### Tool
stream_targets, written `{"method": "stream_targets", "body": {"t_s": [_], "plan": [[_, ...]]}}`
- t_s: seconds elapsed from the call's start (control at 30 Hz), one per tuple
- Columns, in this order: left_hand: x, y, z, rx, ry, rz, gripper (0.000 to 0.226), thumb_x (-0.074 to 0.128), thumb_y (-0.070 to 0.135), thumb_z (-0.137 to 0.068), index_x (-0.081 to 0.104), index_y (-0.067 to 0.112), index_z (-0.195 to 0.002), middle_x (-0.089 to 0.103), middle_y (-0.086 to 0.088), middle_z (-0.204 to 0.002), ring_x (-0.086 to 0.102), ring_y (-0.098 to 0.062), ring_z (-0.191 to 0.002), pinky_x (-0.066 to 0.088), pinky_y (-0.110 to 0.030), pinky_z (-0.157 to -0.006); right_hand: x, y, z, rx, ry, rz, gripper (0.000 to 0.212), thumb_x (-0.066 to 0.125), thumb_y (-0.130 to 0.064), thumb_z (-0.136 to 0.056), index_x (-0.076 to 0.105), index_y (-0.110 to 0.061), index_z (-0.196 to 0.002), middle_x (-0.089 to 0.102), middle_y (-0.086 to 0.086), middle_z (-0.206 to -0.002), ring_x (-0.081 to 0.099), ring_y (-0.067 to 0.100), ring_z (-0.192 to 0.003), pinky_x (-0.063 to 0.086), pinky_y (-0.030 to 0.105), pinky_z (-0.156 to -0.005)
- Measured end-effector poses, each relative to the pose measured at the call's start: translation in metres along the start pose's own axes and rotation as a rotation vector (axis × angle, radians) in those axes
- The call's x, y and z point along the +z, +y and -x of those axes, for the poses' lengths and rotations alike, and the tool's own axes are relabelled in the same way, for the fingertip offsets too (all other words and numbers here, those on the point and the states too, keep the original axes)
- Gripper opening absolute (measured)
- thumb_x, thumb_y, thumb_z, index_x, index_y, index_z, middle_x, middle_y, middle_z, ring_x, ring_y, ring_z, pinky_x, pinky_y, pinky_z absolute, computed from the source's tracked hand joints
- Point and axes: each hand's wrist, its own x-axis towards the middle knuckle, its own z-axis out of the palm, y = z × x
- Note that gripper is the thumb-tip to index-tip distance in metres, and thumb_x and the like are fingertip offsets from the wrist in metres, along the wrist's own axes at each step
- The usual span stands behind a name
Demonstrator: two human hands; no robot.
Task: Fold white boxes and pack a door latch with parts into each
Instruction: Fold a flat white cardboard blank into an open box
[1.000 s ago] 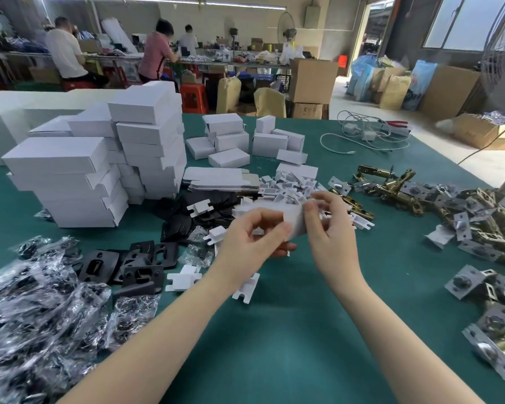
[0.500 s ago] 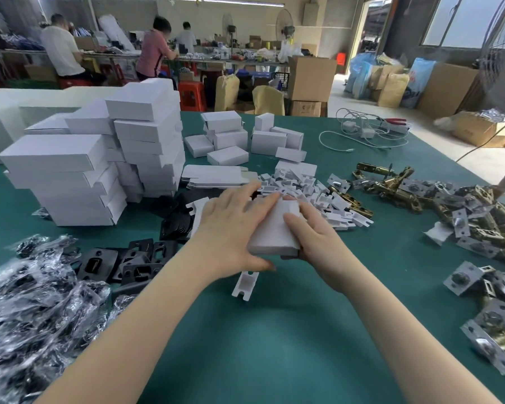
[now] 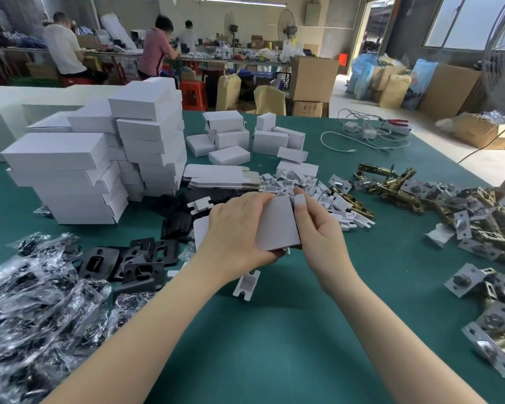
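A small white box [image 3: 277,224] is held above the green table [image 3: 274,345] at the centre. My left hand [image 3: 239,231] grips its left side, fingers curled over the top edge. My right hand [image 3: 315,228] pinches a small flap at its upper right corner. Brass door latches [image 3: 391,185] lie in a heap to the right. Flat box blanks [image 3: 219,176] lie behind the hands. Black strike plates [image 3: 134,260] sit to the left.
Stacks of closed white boxes [image 3: 99,158] stand at the left. Small white card inserts [image 3: 298,182] are scattered behind the hands, one [image 3: 247,284] near my left wrist. Bagged parts [image 3: 27,301] fill the near left. White cables [image 3: 368,132] lie far right. People work at a distant bench.
The box was raised and folded, then pressed down toward the table. Now both hands hold it tilted, and my right hand has shifted to pinch the flap at its corner.
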Motion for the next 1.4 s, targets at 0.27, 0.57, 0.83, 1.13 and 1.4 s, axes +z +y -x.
{"method": "stream_targets", "body": {"t_s": [0.27,0.57,0.83,1.13,1.4], "plan": [[-0.003,0.006,0.000,0.003,-0.010,-0.017,0.090,0.080,0.052,-0.062,0.043,0.025,-0.140,0.053,0.010,-0.137,0.049,-0.015,-0.124,0.035,-0.040,-0.102,0.002,0.000,0.006,-0.063,-0.155,0.161,0.045,0.034,-0.030,-0.106,0.029,-0.032,-0.151,0.027,-0.047,-0.129,0.027,-0.032,-0.119,0.021,-0.002,-0.103],[-0.006,0.006,-0.002,0.046,-0.001,0.004,0.095,0.079,0.057,-0.061,0.044,0.025,-0.144,0.047,0.008,-0.145,0.043,-0.015,-0.133,0.029,-0.037,-0.109,-0.002,0.001,0.004,-0.003,-0.255,0.147,0.054,0.038,-0.026,-0.105,0.018,-0.033,-0.155,0.024,-0.021,-0.154,0.030,-0.008,-0.133,0.025,0.010,-0.109],[-0.007,0.013,-0.002,-0.421,0.085,0.751,0.117,0.066,0.063,-0.074,-0.015,0.033,-0.152,0.022,0.001,-0.160,0.032,-0.009,-0.142,0.034,-0.039,-0.114,-0.007,0.004,-0.004,0.314,0.084,-0.515,0.033,0.040,-0.013,-0.103,0.035,-0.022,-0.134,0.059,0.003,-0.116,0.060,0.015,-0.090,0.053,0.027,-0.070],[0.038,0.007,0.019,-0.243,-0.229,0.775,0.046,0.070,0.019,-0.085,0.042,0.046,-0.108,0.058,0.017,-0.113,0.054,0.015,-0.092,0.041,-0.005,-0.076,-0.094,0.007,-0.004,0.216,-0.155,0.547,0.034,0.078,-0.036,-0.080,0.064,-0.019,-0.104,0.066,-0.003,-0.104,0.064,0.014,-0.093,0.053,0.032,-0.080],[0.036,0.000,0.019,-0.265,-0.247,0.834,0.046,0.070,0.036,-0.073,0.045,0.048,-0.111,0.061,0.017,-0.116,0.066,-0.010,-0.100,0.054,-0.026,-0.084,-0.235,0.015,-0.044,0.690,-0.085,1.641,0.040,0.057,-0.048,-0.093,0.059,-0.009,-0.102,0.064,0.002,-0.091,0.063,0.021,-0.088,0.055,0.041,-0.088]]}}
